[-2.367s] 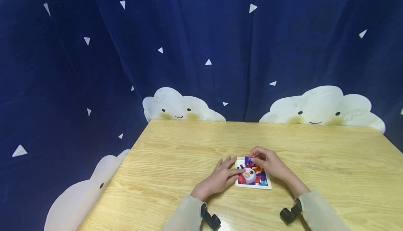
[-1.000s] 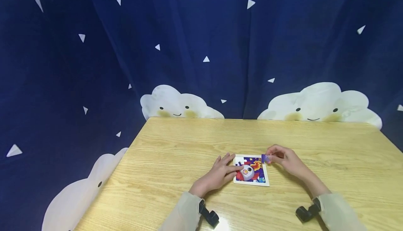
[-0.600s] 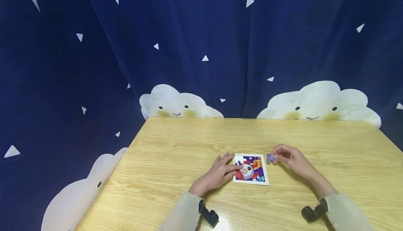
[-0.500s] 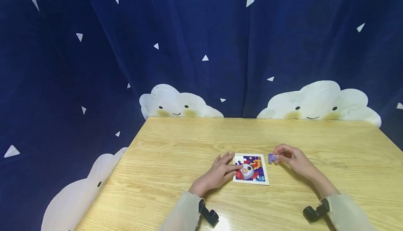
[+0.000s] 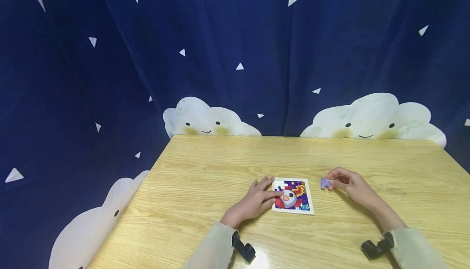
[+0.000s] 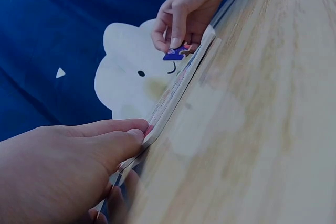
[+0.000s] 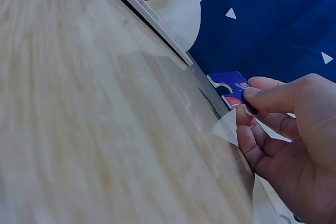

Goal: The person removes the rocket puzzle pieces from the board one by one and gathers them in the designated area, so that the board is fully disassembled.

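A white-framed jigsaw puzzle [image 5: 302, 197] with a bird-like cartoon figure lies on the table. At its far left corner a white gap shows in the picture. My left hand [image 5: 253, 203] rests on the puzzle's left side, fingers spread and fairly straight, one fingertip on the figure's face. To the right of the frame, my right hand [image 5: 354, 185] pinches a purple jigsaw piece [image 5: 325, 184] between thumb and fingers. The right wrist view shows this jigsaw piece [image 7: 226, 83] from close by, with a notch in one edge and a reddish patch, held just above the table.
The light wooden table [image 5: 205, 167] reaches back to a dark blue curtain [image 5: 220, 36] printed with white triangles and smiling clouds. Each sleeve has a black wrist camera, the left camera [image 5: 244, 249] and the right camera [image 5: 376, 246], close over the table.
The right hand has lifted the purple jigsaw piece from the puzzle's far edge and carried it right, off the frame. A white gap shows at the far left corner. The left hand has stayed put.
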Motion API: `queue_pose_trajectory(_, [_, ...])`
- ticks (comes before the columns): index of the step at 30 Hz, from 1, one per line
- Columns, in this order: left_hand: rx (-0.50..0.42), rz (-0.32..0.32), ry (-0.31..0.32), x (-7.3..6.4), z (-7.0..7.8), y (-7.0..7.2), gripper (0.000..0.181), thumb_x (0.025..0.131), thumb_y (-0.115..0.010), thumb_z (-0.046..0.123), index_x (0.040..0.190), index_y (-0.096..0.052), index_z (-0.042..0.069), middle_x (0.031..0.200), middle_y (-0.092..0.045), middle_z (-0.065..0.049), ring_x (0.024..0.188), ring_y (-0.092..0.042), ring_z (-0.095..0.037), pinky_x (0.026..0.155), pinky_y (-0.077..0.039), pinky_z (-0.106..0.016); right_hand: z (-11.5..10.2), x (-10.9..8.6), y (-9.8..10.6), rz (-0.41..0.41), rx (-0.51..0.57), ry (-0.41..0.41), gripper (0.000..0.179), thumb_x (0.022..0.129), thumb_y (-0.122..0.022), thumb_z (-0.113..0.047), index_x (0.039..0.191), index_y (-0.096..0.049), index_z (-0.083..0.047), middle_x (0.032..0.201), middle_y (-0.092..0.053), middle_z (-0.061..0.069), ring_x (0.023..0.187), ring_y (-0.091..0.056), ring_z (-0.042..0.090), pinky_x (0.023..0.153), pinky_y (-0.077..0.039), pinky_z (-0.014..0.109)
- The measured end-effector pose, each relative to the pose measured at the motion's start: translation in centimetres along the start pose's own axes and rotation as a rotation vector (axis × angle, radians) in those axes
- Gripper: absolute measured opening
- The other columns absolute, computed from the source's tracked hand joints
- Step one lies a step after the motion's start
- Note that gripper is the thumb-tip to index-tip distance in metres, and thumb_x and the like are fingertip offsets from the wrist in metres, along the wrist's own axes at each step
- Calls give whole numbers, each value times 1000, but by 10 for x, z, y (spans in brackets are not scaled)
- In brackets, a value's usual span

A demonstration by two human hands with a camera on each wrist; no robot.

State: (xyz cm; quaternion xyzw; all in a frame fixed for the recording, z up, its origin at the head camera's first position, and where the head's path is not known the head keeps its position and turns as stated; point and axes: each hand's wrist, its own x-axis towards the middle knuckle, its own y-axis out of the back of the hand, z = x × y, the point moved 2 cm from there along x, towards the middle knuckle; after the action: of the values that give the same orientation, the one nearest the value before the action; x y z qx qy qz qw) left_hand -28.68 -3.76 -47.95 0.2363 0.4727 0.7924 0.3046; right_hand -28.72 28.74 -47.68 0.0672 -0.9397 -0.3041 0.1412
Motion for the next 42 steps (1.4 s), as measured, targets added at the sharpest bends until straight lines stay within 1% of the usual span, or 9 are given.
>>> queue_pose_trajectory(6, [13, 5, -1, 1, -1, -1, 37, 104, -48, 27, 140, -55, 28, 162, -27, -12, 152, -20, -32, 123, -16, -58, 0, 0, 3, 4, -16, -18, 14, 94, -63, -11, 105, -66, -4, 98, -69, 8, 81, -63, 1, 77, -48, 15])
queue_pose_trajectory(12, [30, 14, -1, 2, -1, 0, 37, 103, -48, 28, 139, -55, 29, 162, -28, -13, 152, -21, -33, 122, -16, -59, 1, 2, 3, 10, -51, -10, 12, 94, -63, -11, 104, -67, -6, 99, -69, 7, 82, -60, -2, 74, -48, 16])
queue_pose_trajectory(19, [22, 14, 0, 1, -1, 0, 37, 103, -48, 28, 139, -55, 29, 161, -28, -13, 152, -21, -34, 122, -16, -59, 1, 2, 2, 0, -63, -18, 11, 94, -63, -12, 104, -67, -7, 100, -68, 7, 81, -58, -1, 72, -47, 17])
queue_pose_trajectory(26, [22, 12, -6, 0, -1, 0, 37, 103, -48, 28, 139, -55, 29, 161, -28, -13, 152, -22, -34, 122, -17, -59, 0, 1, 0, -23, -50, -38, 11, 95, -62, -12, 103, -66, -6, 94, -69, 6, 77, -62, 2, 72, -50, 17])
queue_pose_trajectory(31, [20, 10, -6, 1, -2, -1, 37, 104, -47, 28, 140, -55, 29, 162, -27, -13, 152, -21, -34, 122, -16, -59, -1, 2, -1, 0, -121, -51, 8, 93, -64, -9, 100, -67, -9, 95, -68, 4, 80, -58, -2, 73, -49, 16])
queue_pose_trajectory(34, [13, 2, -4, 1, -2, 0, 37, 104, -47, 28, 140, -54, 29, 162, -26, -13, 152, -20, -33, 122, -15, -59, -1, 3, -1, 17, -168, -53, 9, 91, -66, -6, 99, -67, -11, 95, -68, 3, 81, -55, -4, 73, -48, 16])
queue_pose_trajectory(42, [17, 2, -11, 1, -2, 0, 37, 104, -47, 28, 141, -54, 28, 162, -27, -14, 152, -20, -34, 122, -15, -59, 1, 4, -2, 39, -204, -41, 9, 89, -67, -4, 97, -67, -10, 85, -64, 4, 75, -52, 0, 66, -47, 18])
